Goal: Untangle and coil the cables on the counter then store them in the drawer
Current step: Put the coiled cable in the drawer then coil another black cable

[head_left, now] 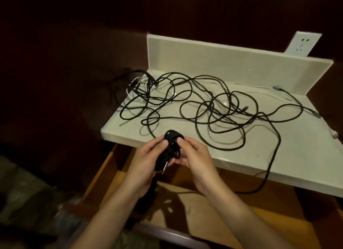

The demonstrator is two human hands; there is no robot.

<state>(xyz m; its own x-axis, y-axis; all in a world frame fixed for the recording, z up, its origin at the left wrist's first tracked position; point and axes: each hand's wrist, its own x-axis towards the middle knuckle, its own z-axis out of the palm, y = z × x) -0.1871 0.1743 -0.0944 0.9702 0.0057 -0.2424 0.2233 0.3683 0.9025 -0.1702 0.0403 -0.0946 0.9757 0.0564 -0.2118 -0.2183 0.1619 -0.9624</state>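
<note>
A coiled black cable [171, 144] is held over the counter's front edge, its metal plug end hanging down between my palms. My left hand [146, 156] grips the coil from the left and my right hand [193, 152] pinches it from the right. Behind them, a tangle of black cables [204, 102] sprawls over the white counter [250, 156]. One black cable [271, 161] drops off the front edge into the open wooden drawer [222, 211] below. A thin white cable [248, 85] lies near the back wall.
A white backsplash [222, 63] rises behind the counter, with a wall socket [174, 45] above it at the right. A white plug [335, 132] sits at the counter's right edge. Dark wood panels surround the counter, and bags lie on the floor at lower left.
</note>
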